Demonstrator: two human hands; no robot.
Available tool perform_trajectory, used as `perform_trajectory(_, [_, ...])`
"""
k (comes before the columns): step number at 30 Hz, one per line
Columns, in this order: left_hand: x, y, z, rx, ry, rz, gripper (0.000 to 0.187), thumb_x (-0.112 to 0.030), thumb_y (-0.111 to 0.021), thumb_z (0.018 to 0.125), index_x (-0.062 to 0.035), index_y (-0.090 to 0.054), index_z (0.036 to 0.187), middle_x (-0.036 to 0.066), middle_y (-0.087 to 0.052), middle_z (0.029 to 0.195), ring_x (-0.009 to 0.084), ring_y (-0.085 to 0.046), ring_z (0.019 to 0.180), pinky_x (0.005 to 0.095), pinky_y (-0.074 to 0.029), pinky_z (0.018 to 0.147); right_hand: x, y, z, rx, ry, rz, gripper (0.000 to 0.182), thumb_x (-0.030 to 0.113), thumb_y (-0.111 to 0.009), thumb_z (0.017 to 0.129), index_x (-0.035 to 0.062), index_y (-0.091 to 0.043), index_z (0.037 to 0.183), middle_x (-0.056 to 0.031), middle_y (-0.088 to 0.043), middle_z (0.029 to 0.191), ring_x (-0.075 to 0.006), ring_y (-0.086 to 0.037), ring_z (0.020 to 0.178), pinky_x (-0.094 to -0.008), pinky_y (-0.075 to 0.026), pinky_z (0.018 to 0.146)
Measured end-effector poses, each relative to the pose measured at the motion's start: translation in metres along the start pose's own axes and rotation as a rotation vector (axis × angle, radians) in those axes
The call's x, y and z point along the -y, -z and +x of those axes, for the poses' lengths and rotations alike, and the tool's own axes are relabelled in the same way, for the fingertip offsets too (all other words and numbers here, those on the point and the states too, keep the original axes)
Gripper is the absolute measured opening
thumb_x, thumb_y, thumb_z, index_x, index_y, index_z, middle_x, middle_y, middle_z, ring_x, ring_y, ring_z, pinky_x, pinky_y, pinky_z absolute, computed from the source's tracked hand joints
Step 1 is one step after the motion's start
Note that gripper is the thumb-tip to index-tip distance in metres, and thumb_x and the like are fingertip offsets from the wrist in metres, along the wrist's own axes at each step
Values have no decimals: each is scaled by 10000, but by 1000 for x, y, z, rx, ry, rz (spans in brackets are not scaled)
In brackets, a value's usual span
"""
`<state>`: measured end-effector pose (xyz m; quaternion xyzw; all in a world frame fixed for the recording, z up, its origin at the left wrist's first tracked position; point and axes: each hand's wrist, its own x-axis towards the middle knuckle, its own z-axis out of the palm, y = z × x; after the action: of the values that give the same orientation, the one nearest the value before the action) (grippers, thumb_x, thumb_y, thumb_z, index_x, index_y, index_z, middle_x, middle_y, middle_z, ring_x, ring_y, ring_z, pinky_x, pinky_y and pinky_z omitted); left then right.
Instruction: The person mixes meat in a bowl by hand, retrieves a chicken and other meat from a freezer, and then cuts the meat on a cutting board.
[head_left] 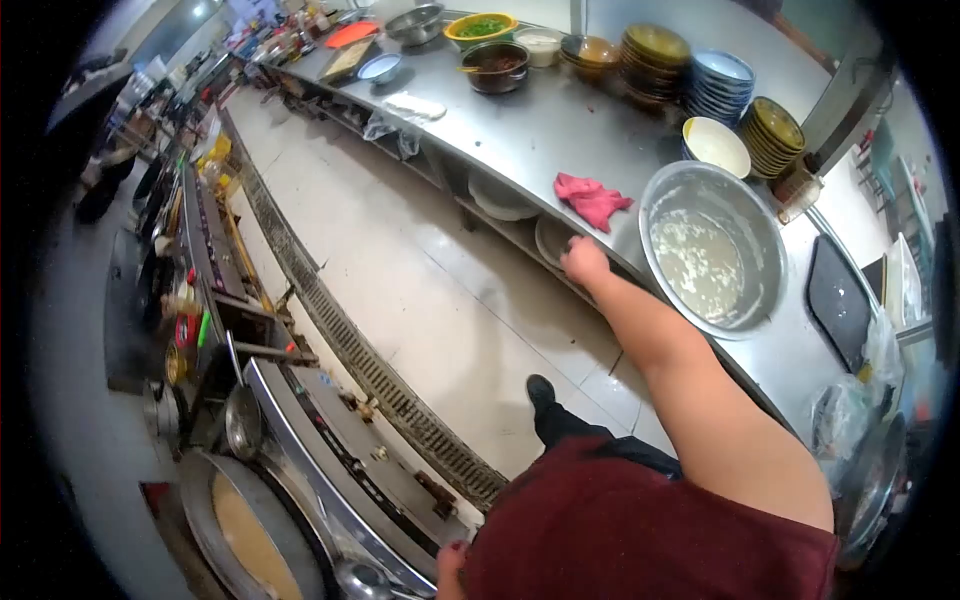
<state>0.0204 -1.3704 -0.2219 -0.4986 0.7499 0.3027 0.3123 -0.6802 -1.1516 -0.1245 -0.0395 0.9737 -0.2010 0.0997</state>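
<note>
My right hand [585,262] hangs just off the front edge of the steel counter [470,135], its fingers curled in; whether anything is inside them is hidden. The crumpled red cloth [594,200] lies on the counter close beyond that hand, not touching it. To the right of the cloth stands a large metal basin [770,250] with cloudy liquid and pale bits in it. At the bottom edge, my left hand [452,558] is only partly visible beside the stove's metal rim [400,560]; its fingers are too hidden to read.
Stacked bowls [720,85], a dark pot [495,68] and a yellow-rimmed bowl of greens [482,27] stand along the counter. A black tray [838,300] lies at the right. Lower left are a large wok [215,530] and a ladle [243,422]. A floor drain grate [340,340] runs beside the stove.
</note>
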Motion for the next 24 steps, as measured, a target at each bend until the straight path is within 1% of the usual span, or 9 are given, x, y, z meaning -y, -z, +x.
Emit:
perform_trajectory(3, [14, 3, 13, -68, -6, -155, 410, -348, -720, 789, -15, -696, 1025, 167, -714, 943, 314, -681, 919, 406, -527, 819, 5, 3, 64, -345, -7, -167, 296, 156, -552, 837, 19, -594, 1096, -197, -566, 1204, -371, -556, 1120, -494, -434, 965])
perform_trajectory(6, [-57, 66, 9, -12, 154, -205, 399, -297, -731, 802, 11, -685, 1051, 172, -715, 964, 291, -685, 938, 381, -524, 827, -8, -9, 88, -310, -98, -185, 258, 148, -516, 860, 39, -575, 1087, -184, -563, 1220, -354, -538, 1139, -498, -409, 973])
perform_trajectory(11, [-103, 109, 53, -145, -127, -270, 380, -274, -718, 824, 5, -670, 1076, 161, -710, 1002, 263, -685, 944, 366, -521, 839, -2, -14, 64, -186, -99, -175, 311, 206, -508, 885, 28, -566, 1134, -192, -584, 1214, -369, -558, 1137, -500, -429, 962])
perform_trajectory(13, [-142, 129, 53, -130, -184, -242, 388, -294, -707, 832, -11, -667, 1094, 156, -707, 1018, 265, -682, 955, 366, -520, 847, 14, -3, 26, -190, -70, 92, 348, 230, -496, 902, -5, -563, 1149, -222, -647, 1081, -389, -619, 1044, -488, -471, 906])
perform_trajectory(15, [-163, 141, 59, -115, -246, -205, 397, -314, -696, 840, -27, -664, 1113, 152, -705, 1035, 267, -680, 967, 366, -518, 854, 1, 0, -12, 94, -80, 360, 381, 302, -524, 924, -32, -605, 1088, -232, -679, 922, -383, -670, 904, -460, -511, 806])
perform_trajectory(17, [-170, 143, 77, -37, -370, -94, 404, -350, -677, 846, -55, -666, 1121, 136, -704, 1049, 276, -675, 981, 374, -517, 858, -26, -13, -64, 118, -83, 515, 372, 324, -597, 913, -34, -657, 990, -160, -688, 775, -325, -681, 746, -429, -521, 689])
perform_trajectory(19, [-168, 135, 102, 4, -491, -7, 412, -360, -676, 841, -56, -665, 1119, 140, -703, 1042, 275, -675, 974, 380, -519, 850, -67, -14, -131, 494, -327, 881, 339, 304, -673, 882, -35, -683, 883, -111, -679, 759, -220, -651, 680, -383, -514, 624])
perform_trajectory(21, [-166, 137, 114, 55, -601, 79, 420, -371, -675, 837, -57, -663, 1116, 145, -703, 1034, 275, -676, 967, 386, -520, 843, -115, -21, -214, 358, -260, 696, 330, 291, -658, 908, -35, -704, 889, -94, -677, 778, -146, -582, 676, -354, -494, 602])
perform_trajectory(24, [-184, 140, 125, 317, -614, 523, 430, -402, -657, 840, -68, -661, 1111, 166, -695, 1010, 282, -668, 969, 409, -521, 841, -202, -27, -343, 151, -574, 535, 362, 305, -617, 917, -47, -695, 878, -78, -674, 763, -161, -567, 668, -374, -482, 620])
